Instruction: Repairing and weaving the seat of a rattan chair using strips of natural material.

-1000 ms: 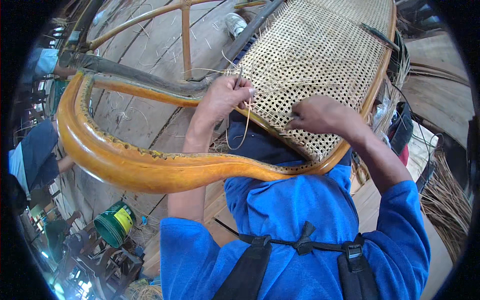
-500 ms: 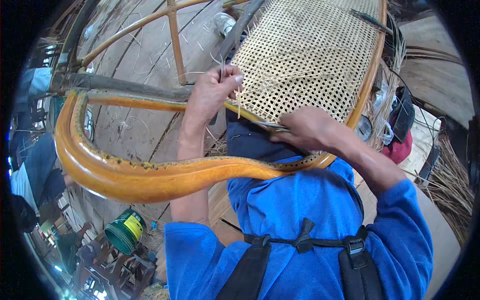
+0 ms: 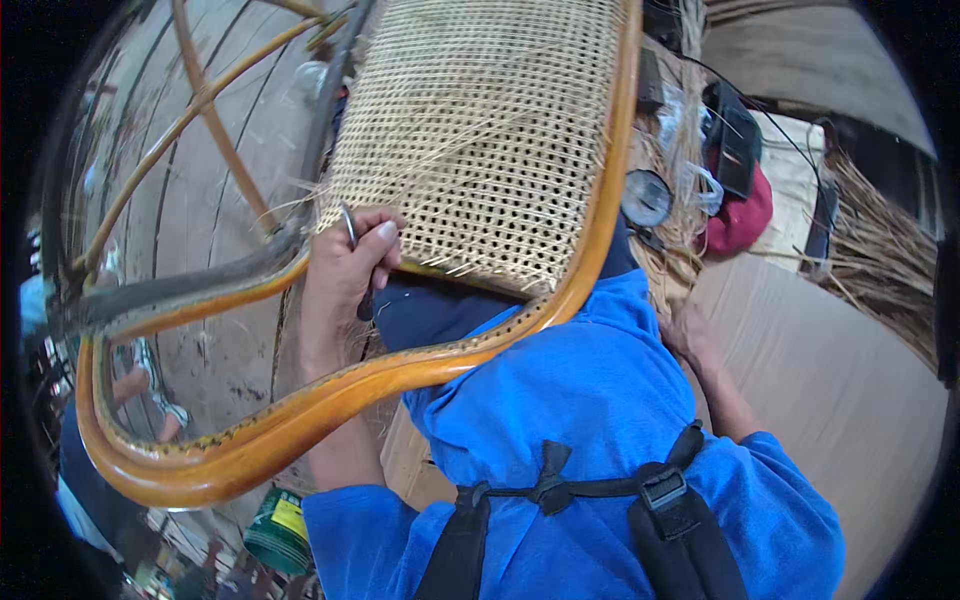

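In my closed left hand (image 3: 355, 255) is a thin metal hand tool (image 3: 348, 222), its bent shank rising past the fingers. A dark end shows below the hand. This hand is at the near left corner of a woven cane panel (image 3: 480, 130), where loose strand ends stick out. The panel lies inside a glossy orange-brown curved wooden frame (image 3: 250, 440) resting across my lap. The frame's inner edge carries a row of small holes. Down by my right side, my right hand (image 3: 690, 335) rests at the edge of a wooden board; its fingers are mostly hidden.
Right of the frame are a round dark tin (image 3: 647, 197), a red cloth item (image 3: 742, 215), a black case (image 3: 730, 135) and bundled cane strands (image 3: 885, 240). A light wooden board (image 3: 820, 390) lies at the right. A green bucket (image 3: 278, 535) stands lower left, with another person's arm (image 3: 130, 385) nearby.
My right hand has left the panel's near edge and dropped to my right side; the metal cutting tool it held is out of sight. The view has shifted right. My left hand still holds its tool.
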{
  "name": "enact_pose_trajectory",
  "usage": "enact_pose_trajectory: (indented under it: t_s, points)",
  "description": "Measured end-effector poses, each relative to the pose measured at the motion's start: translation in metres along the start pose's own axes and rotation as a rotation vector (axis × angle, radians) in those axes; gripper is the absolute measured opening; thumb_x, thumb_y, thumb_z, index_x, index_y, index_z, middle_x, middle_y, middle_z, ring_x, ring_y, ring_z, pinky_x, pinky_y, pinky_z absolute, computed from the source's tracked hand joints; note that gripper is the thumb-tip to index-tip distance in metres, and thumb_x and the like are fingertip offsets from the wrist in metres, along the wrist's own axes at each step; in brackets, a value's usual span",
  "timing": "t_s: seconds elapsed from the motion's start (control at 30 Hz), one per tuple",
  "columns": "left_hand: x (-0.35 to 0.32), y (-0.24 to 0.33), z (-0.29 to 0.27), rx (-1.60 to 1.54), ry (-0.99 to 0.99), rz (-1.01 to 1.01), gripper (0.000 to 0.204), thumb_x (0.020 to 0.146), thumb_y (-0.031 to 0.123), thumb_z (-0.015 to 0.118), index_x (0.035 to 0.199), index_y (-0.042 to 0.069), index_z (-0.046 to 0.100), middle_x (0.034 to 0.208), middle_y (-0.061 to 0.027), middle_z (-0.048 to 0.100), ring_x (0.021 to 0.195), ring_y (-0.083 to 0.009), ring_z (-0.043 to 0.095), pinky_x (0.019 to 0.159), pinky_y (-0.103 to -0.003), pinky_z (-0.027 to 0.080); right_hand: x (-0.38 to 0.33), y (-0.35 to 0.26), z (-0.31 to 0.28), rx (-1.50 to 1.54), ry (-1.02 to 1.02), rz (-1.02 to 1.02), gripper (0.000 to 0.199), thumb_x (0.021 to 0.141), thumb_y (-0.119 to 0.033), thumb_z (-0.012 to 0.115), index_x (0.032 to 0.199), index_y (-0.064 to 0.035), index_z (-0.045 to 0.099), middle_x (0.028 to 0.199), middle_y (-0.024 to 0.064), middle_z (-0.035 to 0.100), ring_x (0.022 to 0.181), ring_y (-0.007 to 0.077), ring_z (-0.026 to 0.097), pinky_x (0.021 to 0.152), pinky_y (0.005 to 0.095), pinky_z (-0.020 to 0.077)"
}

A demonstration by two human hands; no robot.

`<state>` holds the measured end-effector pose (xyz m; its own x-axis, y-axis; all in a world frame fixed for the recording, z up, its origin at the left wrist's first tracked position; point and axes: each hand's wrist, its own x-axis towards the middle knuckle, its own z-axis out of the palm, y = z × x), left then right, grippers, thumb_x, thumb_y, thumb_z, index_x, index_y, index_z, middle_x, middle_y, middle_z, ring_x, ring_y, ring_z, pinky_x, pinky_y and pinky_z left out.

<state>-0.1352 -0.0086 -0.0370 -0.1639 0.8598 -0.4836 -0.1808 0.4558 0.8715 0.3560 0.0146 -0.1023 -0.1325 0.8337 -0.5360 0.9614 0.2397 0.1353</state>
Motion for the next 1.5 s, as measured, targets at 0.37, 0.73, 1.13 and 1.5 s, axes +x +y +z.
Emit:
enact_pose_trajectory:
  t_s: [0.37, 0.73, 1.13, 1.5]
  points:
    - [-0.007, -0.003, 0.028, 0.205, -0.218, -0.21, 0.019, 0.084, 0.019, 0.065, 0.091, 0.002, 0.067, 0.066, 0.001, 0.059, 0.057, -0.0041, 0.051, 0.05, -0.018, 0.039, 0.049, -0.231, -0.166, 1.493, -0.677, -0.418, 0.025, 0.089, -0.018, 0.06, 0.109, -0.0014, 0.06, 0.074, 0.0001, 0.058, 0.06, 0.006, 0.053, 0.055, 0.0204, 0.0451]
    - [0.009, -0.057, -0.018, 0.551, 0.151, -0.128, 0.025, 0.086, 0.023, 0.059, 0.081, -0.001, 0.059, 0.057, -0.0087, 0.053, 0.054, -0.0109, 0.048, 0.053, -0.031, 0.042, 0.113, -0.251, -0.156, 0.594, 0.062, -0.489, 0.023, 0.087, -0.025, 0.055, 0.089, -0.0037, 0.064, 0.08, 0.0188, 0.064, 0.075, 0.035, 0.063, 0.067, 0.0426, 0.0495]
    - [0.011, -0.045, -0.037, 0.754, 0.053, -0.177, 0.021, 0.084, 0.02, 0.061, 0.081, -0.001, 0.058, 0.065, -0.002, 0.053, 0.059, -0.0086, 0.047, 0.056, -0.028, 0.041, 0.113, -0.248, -0.164, 0.623, 0.032, -0.368, 0.019, 0.083, -0.021, 0.056, 0.082, -0.003, 0.061, 0.07, 0.0155, 0.061, 0.064, 0.0276, 0.061, 0.061, 0.0377, 0.0479]
    - [0.02, 0.006, -0.012, -0.917, -0.527, 0.338, 0.018, 0.087, 0.022, 0.057, 0.077, 0.008, 0.051, 0.077, -0.0049, 0.052, 0.058, -0.0153, 0.048, 0.054, -0.029, 0.044, 0.041, -0.21, -0.151, 0.795, -0.253, -0.66, 0.018, 0.089, -0.019, 0.056, 0.093, -0.0027, 0.061, 0.079, 0.0178, 0.062, 0.071, 0.0339, 0.061, 0.064, 0.0389, 0.0484]
